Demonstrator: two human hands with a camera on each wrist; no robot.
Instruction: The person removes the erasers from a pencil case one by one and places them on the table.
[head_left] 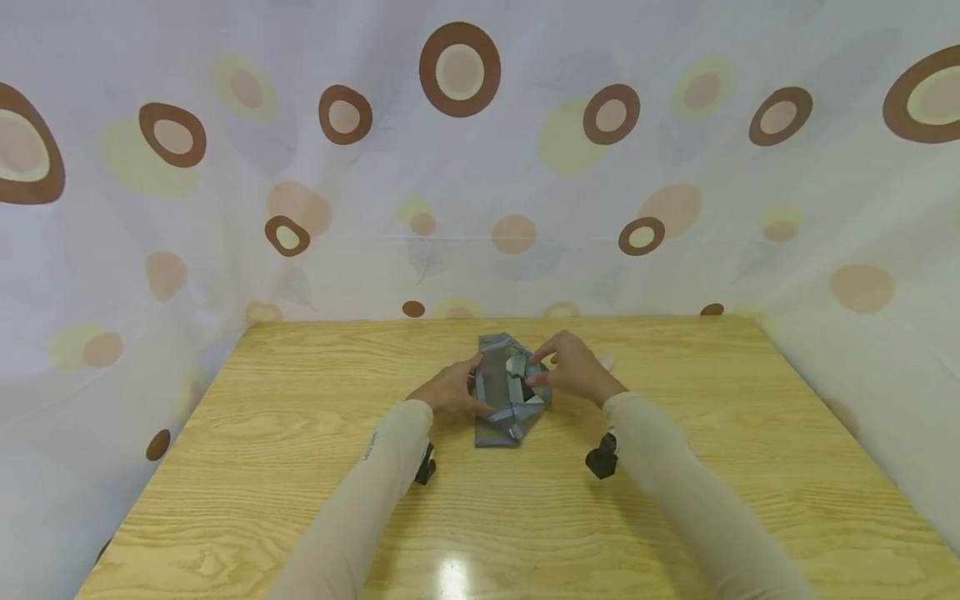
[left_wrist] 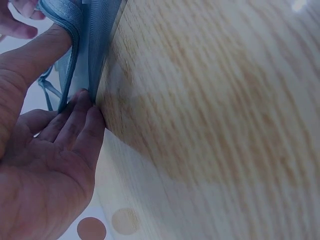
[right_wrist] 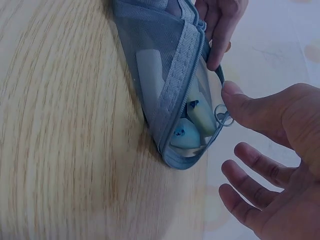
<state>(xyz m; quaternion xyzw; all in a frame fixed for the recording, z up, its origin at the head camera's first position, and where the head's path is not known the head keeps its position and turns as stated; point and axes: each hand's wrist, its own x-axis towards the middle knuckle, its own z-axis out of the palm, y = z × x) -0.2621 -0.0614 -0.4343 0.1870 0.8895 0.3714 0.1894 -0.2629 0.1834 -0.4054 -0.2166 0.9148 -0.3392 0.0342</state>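
Centrally, a grey-blue mesh pouch (head_left: 494, 385) with ribbed woven trim lies on the far part of the glossy, wood-grained table (head_left: 187, 500), smooth, pale, blocky pieces (right_wrist: 200, 116) showing in its unzipped mouth. It sits between both hands: the left hand (head_left: 452, 388) grips its left side, while the right hand (head_left: 576, 367), thumb and fingers parted, reaches the opening from the right.
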